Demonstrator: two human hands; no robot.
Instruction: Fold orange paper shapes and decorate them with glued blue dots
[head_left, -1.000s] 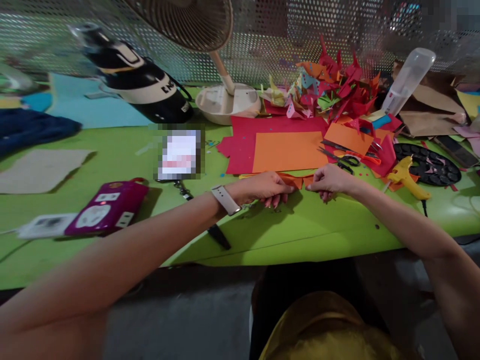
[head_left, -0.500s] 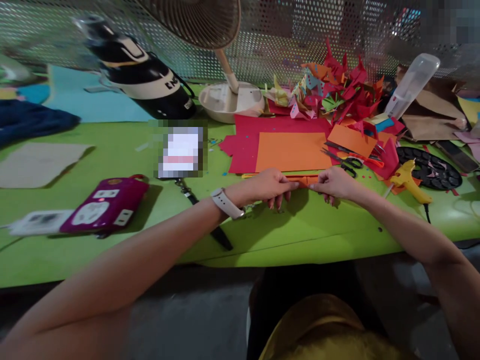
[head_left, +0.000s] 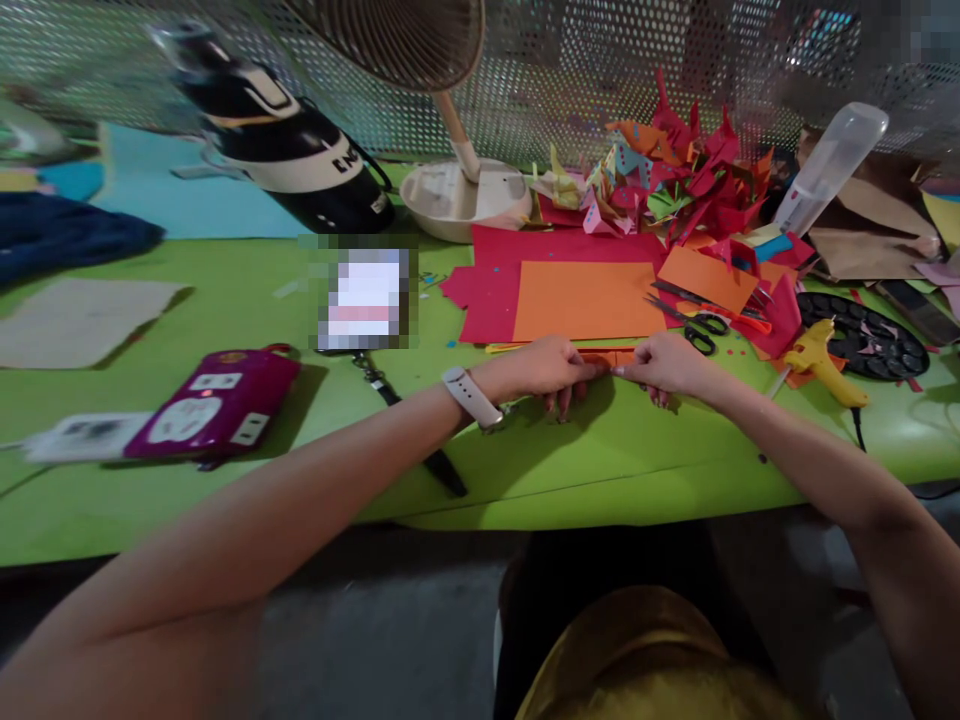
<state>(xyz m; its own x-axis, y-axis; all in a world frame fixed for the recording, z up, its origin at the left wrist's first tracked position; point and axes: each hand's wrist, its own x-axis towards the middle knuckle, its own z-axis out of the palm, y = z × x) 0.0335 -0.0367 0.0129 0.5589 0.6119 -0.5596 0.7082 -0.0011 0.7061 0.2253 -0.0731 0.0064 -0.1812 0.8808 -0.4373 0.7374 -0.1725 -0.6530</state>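
Note:
Between my two hands is a small folded piece of orange paper [head_left: 619, 358], low over the table's front part. My left hand [head_left: 556, 368], with a white watch on the wrist, pinches its left end between thumb and fingers. At the other end my right hand [head_left: 663, 366] pinches it too, and the thumbs almost meet. My fingers hide much of the paper. Just behind lies an orange sheet [head_left: 589, 300] on red paper [head_left: 491, 290]. Scissors with black handles [head_left: 697, 325] rest beyond my right hand.
A yellow glue gun [head_left: 817, 355] and a black round tray [head_left: 874, 340] lie at right. Behind are folded paper shapes [head_left: 697, 170], a clear bottle [head_left: 832, 165] and a fan base [head_left: 465, 200]. Leftward are a black bottle [head_left: 300, 160], a phone [head_left: 365, 300] and a purple power strip [head_left: 214, 405].
My left hand has shifted slightly right along the orange paper, its thumb nearer the right thumb. Both hands keep their pinch. The view has shifted slightly.

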